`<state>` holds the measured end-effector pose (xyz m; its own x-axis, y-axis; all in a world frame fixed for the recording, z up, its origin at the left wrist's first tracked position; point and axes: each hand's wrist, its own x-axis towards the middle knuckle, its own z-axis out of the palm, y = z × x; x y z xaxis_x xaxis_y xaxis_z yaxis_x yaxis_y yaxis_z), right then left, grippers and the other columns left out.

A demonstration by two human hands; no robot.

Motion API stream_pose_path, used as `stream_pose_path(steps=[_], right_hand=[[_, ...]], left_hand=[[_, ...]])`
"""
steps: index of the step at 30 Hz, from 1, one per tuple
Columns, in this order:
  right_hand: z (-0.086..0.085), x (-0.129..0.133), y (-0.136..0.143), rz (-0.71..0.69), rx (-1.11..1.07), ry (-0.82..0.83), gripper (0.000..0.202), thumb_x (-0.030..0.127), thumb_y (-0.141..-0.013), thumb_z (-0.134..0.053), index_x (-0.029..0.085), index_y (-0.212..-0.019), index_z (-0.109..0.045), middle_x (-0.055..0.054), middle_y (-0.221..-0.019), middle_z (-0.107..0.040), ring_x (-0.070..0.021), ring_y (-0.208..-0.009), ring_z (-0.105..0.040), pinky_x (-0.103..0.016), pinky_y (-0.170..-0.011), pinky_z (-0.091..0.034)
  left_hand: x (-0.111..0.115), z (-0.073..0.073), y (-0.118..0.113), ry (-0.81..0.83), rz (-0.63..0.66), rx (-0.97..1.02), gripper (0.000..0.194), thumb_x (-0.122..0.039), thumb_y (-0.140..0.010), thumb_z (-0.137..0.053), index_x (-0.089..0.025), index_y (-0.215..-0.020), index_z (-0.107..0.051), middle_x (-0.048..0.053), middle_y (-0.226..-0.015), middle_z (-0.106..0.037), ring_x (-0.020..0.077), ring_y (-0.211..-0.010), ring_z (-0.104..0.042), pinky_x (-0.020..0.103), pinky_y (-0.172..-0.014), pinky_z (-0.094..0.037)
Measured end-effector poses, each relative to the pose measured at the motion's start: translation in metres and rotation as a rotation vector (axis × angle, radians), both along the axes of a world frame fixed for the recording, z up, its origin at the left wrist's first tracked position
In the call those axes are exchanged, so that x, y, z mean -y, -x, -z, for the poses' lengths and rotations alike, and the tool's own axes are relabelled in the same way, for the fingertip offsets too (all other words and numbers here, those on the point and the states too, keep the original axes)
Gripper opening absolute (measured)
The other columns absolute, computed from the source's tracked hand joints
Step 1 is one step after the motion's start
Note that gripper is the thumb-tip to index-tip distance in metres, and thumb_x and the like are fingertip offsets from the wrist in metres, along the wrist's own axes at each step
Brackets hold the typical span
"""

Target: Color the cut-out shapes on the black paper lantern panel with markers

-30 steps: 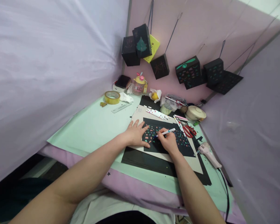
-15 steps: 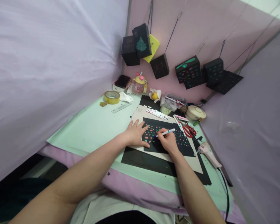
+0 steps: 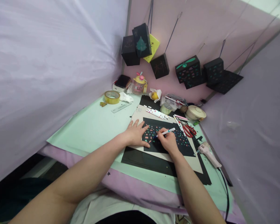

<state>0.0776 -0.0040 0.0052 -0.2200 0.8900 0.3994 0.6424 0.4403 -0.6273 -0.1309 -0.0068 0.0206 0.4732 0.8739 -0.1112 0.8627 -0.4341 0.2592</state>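
My left hand (image 3: 137, 134) lies flat with fingers spread on the left edge of a sheet of black paper (image 3: 184, 151). Small coloured shapes, orange, green and blue, are scattered over that sheet. In my right hand (image 3: 169, 141) is a white marker pen (image 3: 168, 131) with a blue band, its tip down at the paper near the middle. My fist hides part of the sheet below it. Under the black paper lies a pale board (image 3: 199, 165), and beneath that are more black sheets (image 3: 149, 161).
Several white markers (image 3: 157, 114) lie behind the paper; red-handled scissors (image 3: 189, 131) and a glue gun (image 3: 210, 154) with a cord are at the right. Yellow tape (image 3: 112, 97), a ruler (image 3: 121, 107), a bottle (image 3: 139, 85) and a lidded bowl (image 3: 196, 112) stand farther back. Black boxes (image 3: 160, 66) hang above.
Both hands, the marker and the paper look to be in the same place; any shift of the pen tip is too small to make out.
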Motion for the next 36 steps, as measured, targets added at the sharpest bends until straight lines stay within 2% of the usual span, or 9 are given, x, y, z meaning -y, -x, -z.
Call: stream_pose_path(steps=[36], right_hand=[[0.0004, 0.0003, 0.0001, 0.013, -0.006, -0.001, 0.019, 0.024, -0.079, -0.048, 0.019, -0.062, -0.055, 0.002, -0.056, -0.058, -0.0122, -0.056, -0.051, -0.023, -0.057, -0.036]], left_hand=[[0.0015, -0.0042, -0.001, 0.006, 0.004, -0.025, 0.108, -0.083, -0.063, -0.048, -0.023, -0.148, -0.017, 0.01, -0.156, -0.007, 0.0383, -0.14, 0.001, 0.056, -0.11, -0.003]])
